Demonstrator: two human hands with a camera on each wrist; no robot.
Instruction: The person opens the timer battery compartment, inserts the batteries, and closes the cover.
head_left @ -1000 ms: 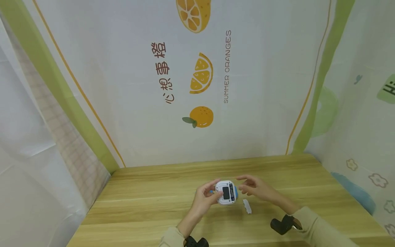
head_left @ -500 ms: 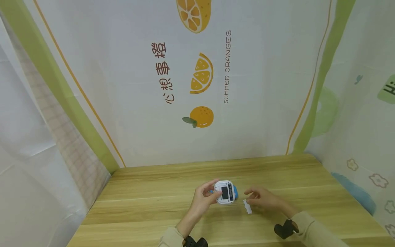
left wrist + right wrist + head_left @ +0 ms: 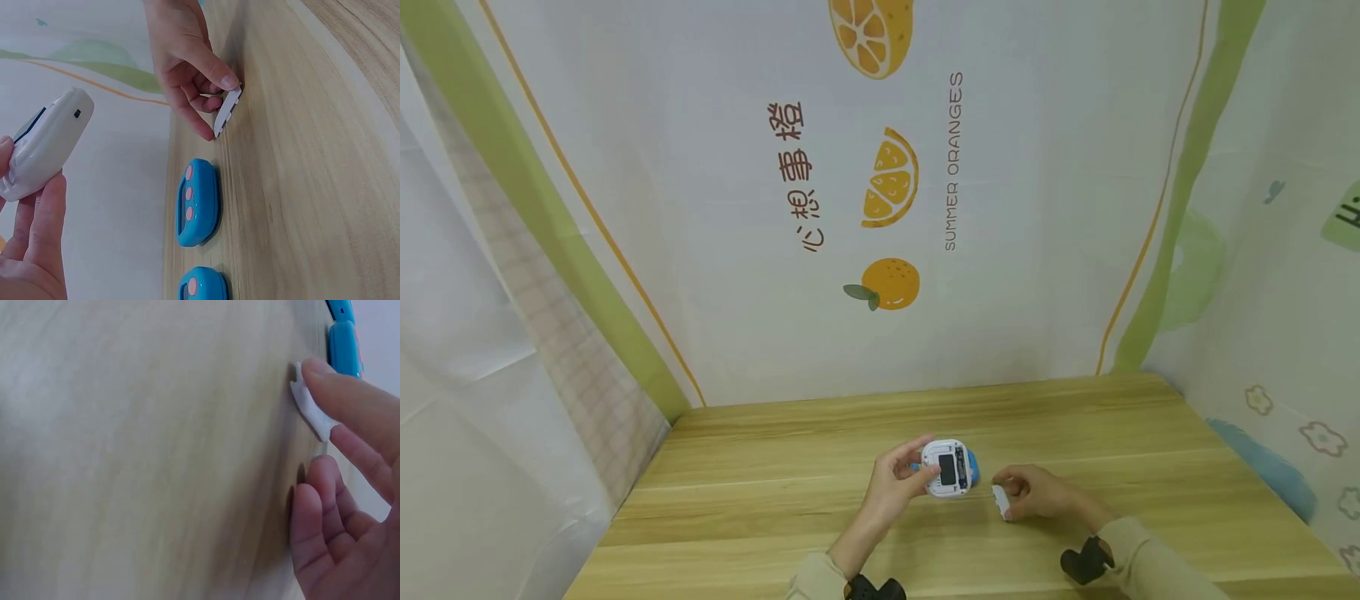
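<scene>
My left hand grips a small white electronic device above the table, its back with the uncovered battery bay facing up. In the left wrist view the white device appears edge-on, held between thumb and fingers. My right hand pinches the white battery cover at the tabletop. Its thumb and index finger take opposite ends of the cover in the left wrist view, while the other fingers curl loosely. In the right wrist view the thumb hides part of the cover.
Two blue devices with pink buttons, a nearer and another cut off by the frame, lie on the wooden table. From above, the held device mostly hides them. A printed curtain hangs behind the table.
My right hand has come down from beside the white device to the battery cover on the table and now pinches it. The left hand has hardly moved.
</scene>
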